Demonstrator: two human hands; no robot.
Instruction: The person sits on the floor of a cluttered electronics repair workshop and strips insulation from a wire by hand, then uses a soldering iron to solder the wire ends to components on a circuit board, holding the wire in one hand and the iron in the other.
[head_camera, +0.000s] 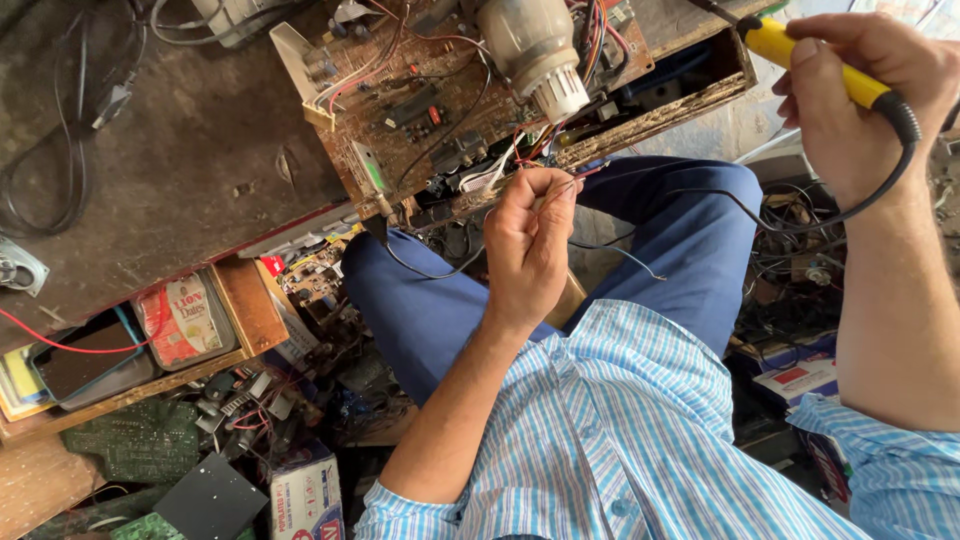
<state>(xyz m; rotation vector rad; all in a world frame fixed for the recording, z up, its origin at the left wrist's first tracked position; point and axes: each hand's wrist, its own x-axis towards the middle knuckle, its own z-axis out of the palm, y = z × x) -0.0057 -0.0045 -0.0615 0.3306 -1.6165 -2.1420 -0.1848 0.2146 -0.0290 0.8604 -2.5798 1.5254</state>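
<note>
Overhead, the left hand (530, 245) pinches a thin wire (585, 178); the right hand (850, 95) grips a yellow soldering iron (810, 62).

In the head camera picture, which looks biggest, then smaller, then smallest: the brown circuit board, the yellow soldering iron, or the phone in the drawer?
1. Brown circuit board, clearly largest.
2 and 3. Yellow soldering iron in the right hand and phone: they look alike, and the iron is nearer the camera, so unsure.

A yellow-handled soldering iron (815, 62) with a black cord lies slantwise in the right hand (860, 95), its tip end pointing up-left. A thin wire (575, 183) is pinched in the left hand's (528, 245) fingertips, just beside the brown circuit board (420, 110), which rests component side up on the desk edge.
</note>
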